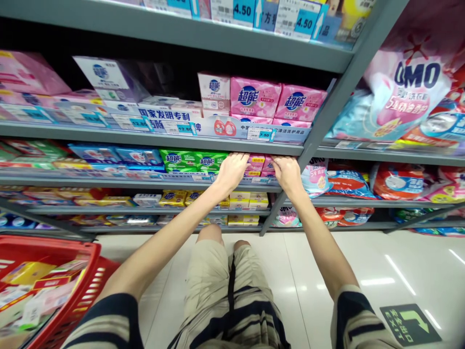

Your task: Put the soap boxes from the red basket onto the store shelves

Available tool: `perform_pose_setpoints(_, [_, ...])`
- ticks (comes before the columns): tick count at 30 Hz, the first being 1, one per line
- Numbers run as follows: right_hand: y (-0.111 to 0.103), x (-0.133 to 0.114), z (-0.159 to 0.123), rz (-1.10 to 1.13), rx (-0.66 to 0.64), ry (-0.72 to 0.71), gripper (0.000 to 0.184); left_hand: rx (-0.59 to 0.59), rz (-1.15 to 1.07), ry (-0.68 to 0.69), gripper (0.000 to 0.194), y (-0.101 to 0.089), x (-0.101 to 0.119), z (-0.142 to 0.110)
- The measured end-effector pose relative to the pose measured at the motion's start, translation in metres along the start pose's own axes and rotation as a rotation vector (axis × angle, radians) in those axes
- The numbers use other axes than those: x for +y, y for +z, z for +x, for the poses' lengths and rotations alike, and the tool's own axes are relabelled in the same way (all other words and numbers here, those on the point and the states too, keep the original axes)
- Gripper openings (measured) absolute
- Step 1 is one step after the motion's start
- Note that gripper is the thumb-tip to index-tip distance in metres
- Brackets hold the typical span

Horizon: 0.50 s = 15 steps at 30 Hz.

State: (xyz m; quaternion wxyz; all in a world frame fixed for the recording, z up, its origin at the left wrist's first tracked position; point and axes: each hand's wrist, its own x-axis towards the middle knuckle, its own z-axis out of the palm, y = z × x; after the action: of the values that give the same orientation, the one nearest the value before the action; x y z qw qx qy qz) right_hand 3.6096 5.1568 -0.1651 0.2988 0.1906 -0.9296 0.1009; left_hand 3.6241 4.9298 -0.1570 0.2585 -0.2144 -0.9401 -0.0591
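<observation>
Both hands reach into a middle shelf at a group of pink soap packs (256,164). My left hand (233,170) is at their left side, its fingers curled over the top edge, beside the green soap packs (181,161). On the right side of the pink packs, my right hand (288,172) has its fingers bent in against them, close to the shelf upright. The packs sit between the two hands, behind the shelf's front strip. My fingertips are partly hidden under the shelf above.
Larger pink soap packs (256,97) stand one shelf up. Yellow soap boxes (240,199) lie below. Bags of washing powder (407,92) fill the bay on the right. A red shopping basket (92,271) holding several packaged goods is at the lower left.
</observation>
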Motion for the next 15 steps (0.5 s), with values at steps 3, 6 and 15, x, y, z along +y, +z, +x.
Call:
perform_pose_setpoints(3, [-0.0012, 0.0003, -0.0008, 0.002, -0.004, -0.007, 0.034, 0.005, 0.038, 0.000, 0.036, -0.0032, 0.0000, -0.0012])
perform_pose_setpoints(6, [-0.0038, 0.0002, -0.0033, 0.014, 0.016, -0.032, 0.034, 0.012, 0.064, 0.014, 0.036, -0.0035, -0.0020, -0.0020])
perform_pose_setpoints(15, [-0.0057, -0.0001, -0.0051, 0.027, 0.052, -0.058, 0.033, 0.028, 0.038, 0.062, 0.036, -0.0002, -0.0054, -0.0005])
